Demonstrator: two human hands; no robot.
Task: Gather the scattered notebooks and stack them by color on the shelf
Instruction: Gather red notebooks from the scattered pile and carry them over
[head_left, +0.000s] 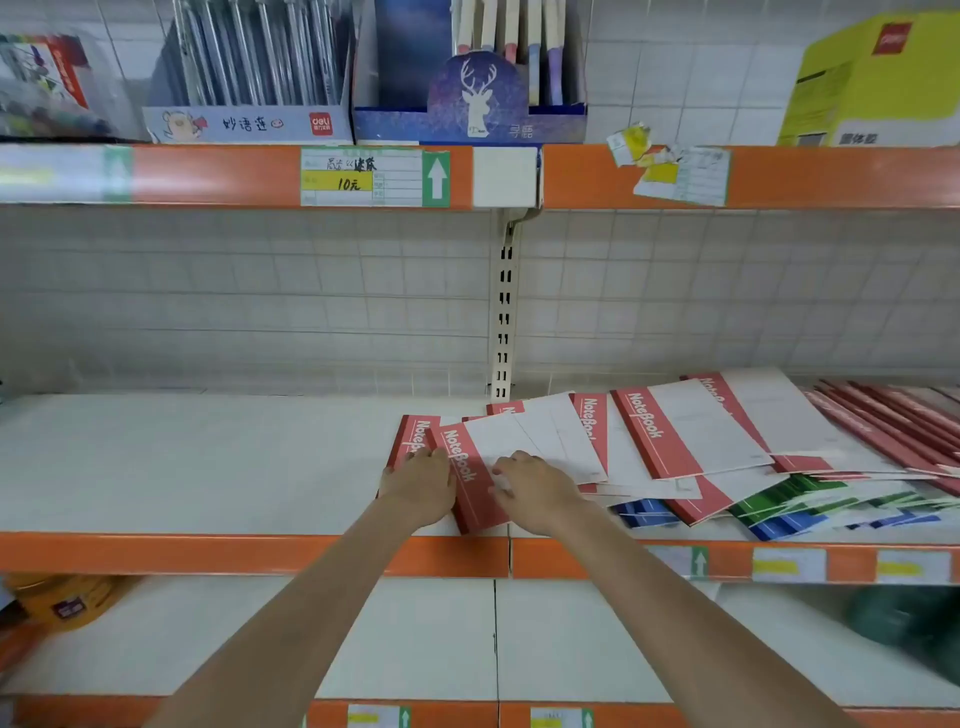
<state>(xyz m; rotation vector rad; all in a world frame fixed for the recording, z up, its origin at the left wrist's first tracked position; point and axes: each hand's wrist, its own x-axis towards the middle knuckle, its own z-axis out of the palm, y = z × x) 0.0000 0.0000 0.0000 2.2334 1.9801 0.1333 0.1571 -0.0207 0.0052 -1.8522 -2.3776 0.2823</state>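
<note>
Frame center: left hand (420, 489) & right hand (535, 491) press red notebook (470, 480) on white shelf (208, 457); red/blue/green notebooks (727, 467) piled right.

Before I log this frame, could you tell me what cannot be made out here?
- Blue-striped notebooks, head view: covers hidden under red-and-white notebooks.
- Red notebook pile: cut by right edge.
- Left hand fingertips: grip unclear.
- Torn price label: blurred.

Red-and-white notebooks (675, 436) over blue-striped (644, 512) and green-striped ones (779, 501); white shelf (208, 457), orange edge strip (208, 553).
</note>
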